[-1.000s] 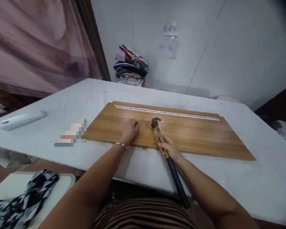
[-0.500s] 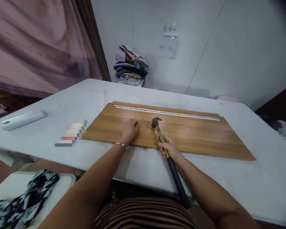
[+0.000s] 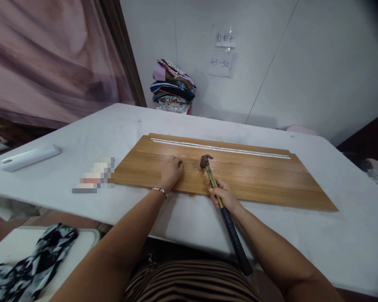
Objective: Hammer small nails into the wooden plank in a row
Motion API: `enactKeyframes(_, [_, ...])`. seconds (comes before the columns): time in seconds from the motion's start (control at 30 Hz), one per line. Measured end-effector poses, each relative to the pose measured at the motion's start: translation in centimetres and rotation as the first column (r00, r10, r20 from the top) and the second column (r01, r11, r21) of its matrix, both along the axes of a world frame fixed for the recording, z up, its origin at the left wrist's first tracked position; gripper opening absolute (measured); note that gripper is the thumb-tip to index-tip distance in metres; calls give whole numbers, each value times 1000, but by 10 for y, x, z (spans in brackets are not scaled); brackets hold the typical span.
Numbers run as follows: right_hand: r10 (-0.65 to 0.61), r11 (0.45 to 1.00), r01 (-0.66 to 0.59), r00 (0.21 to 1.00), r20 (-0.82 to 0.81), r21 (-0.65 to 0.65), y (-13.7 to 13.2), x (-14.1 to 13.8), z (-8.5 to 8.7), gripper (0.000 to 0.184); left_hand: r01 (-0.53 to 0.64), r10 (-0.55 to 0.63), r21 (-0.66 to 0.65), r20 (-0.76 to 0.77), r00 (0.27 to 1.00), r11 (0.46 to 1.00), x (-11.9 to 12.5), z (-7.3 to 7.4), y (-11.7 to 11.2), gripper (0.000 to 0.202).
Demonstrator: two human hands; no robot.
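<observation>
My right hand (image 3: 224, 196) is wrapped round the handle of a claw hammer (image 3: 228, 224), below its head. The hammer has a rusty head, a yellowish shaft and a black grip that points back toward me. Its head is over the wooden board (image 3: 264, 184), beside a row of small dark spots too small to make out. My left hand (image 3: 171, 173) rests on the board left of the hammer, fingers curled together. Whatever it may hold is hidden. A metal bracelet (image 3: 160, 191) circles that wrist.
The board lies on a white table (image 3: 138, 121), with two pale measuring strips (image 3: 220, 149) along its far side. To the left are a white handle-shaped object (image 3: 31, 158) and a blurred-out item (image 3: 94, 174). Folded clothes (image 3: 173, 88) are stacked behind; patterned cloth (image 3: 40, 260) lies lower left.
</observation>
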State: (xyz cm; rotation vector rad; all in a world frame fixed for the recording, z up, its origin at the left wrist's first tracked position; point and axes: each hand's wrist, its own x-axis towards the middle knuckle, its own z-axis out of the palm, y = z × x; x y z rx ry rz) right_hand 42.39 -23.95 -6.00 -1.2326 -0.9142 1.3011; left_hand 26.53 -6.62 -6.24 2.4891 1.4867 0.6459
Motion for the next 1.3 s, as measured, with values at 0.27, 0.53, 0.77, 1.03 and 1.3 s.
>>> enactKeyframes(0.27, [4, 1000, -4, 1000, -10, 6, 0, 1, -6, 26, -3, 3, -18, -13, 1000, 1000, 1, 3, -1, 25])
enactKeyframes(0.53, [5, 1000, -5, 1000, -8, -8, 0, 1, -5, 27, -13, 13, -29, -15, 1000, 999, 1, 3, -3, 26])
enactKeyframes(0.77, [4, 1000, -4, 1000, -9, 0, 0, 1, -4, 28, -19, 18, -26, -14, 1000, 999, 1, 3, -3, 25])
enactKeyframes(1.03, [0, 1000, -1, 1000, -9, -11, 0, 0, -3, 29, -22, 22, -15, -15, 1000, 1000, 1, 3, -3, 25])
enactKeyframes(1.3, [4, 1000, -4, 1000, -18, 12, 1, 1, -5, 27, -9, 9, -20, 2, 1000, 1000, 0, 3, -3, 23])
